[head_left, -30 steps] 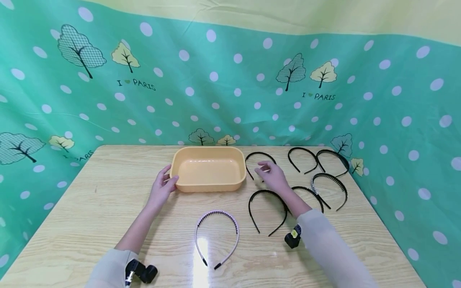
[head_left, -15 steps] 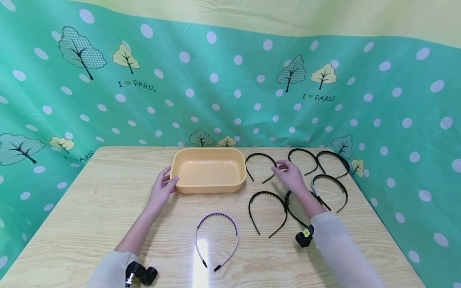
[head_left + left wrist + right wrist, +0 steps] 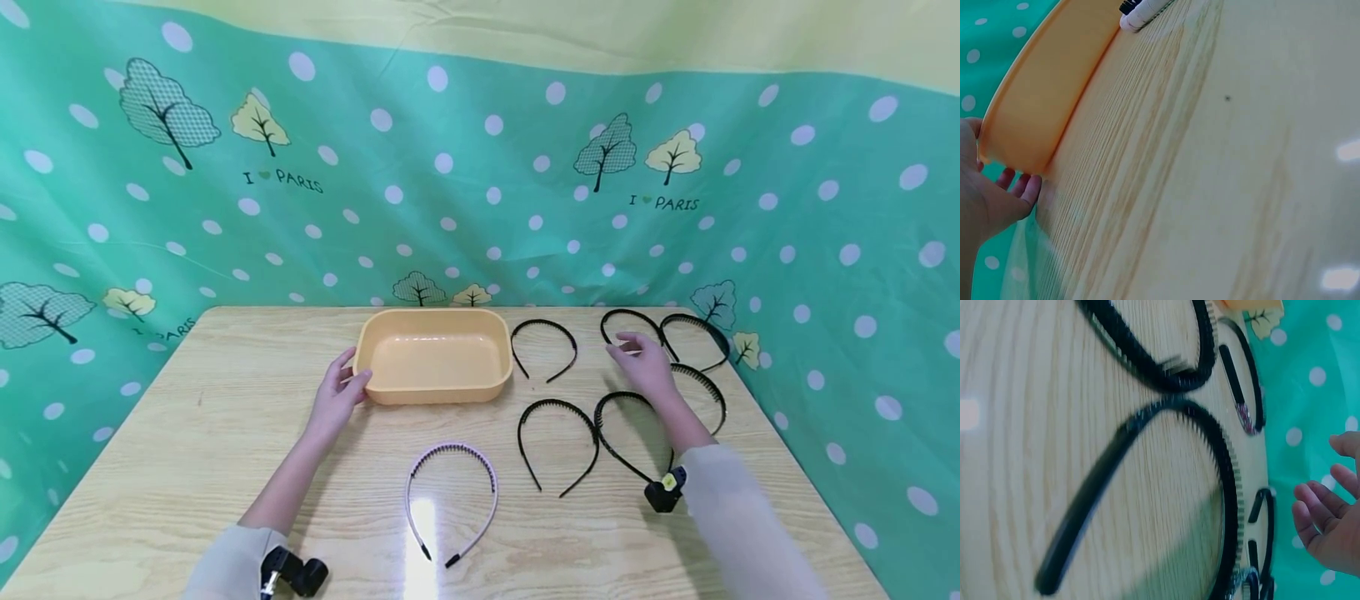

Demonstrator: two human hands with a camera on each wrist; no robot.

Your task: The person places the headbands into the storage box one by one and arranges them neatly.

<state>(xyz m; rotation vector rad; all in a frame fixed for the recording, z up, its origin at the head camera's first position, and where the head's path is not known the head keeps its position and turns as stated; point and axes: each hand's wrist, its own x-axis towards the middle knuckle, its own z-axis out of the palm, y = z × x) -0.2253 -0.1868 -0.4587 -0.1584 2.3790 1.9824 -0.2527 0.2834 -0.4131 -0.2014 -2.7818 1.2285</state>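
A pale orange plastic tray [image 3: 431, 392] stands at the back middle of the table. My left hand [image 3: 339, 392] holds its left end, thumb at the front corner and fingers round the side. In the left wrist view, fingertips [image 3: 1030, 187] sit against the tray's end. My right hand [image 3: 643, 365] hovers, fingers loosely bent and holding nothing, by a black headband [image 3: 632, 313] at the back right. Under that forearm lie another black headband [image 3: 600, 417] and a toothed one [image 3: 705, 379], both partly hidden. A lilac headband [image 3: 452, 446] rests at the front middle.
Just right of the tray is a thin black headband [image 3: 545, 322], and in front of it a toothed black one [image 3: 557, 402]. One more black headband [image 3: 693, 318] lies near the back right corner. A dotted green curtain [image 3: 480, 208] hangs behind the wooden table [image 3: 187, 450].
My right hand has moved rightward, from over the thin headband beside the tray to the headband at the back right. The left hand, tray and headbands stay put.
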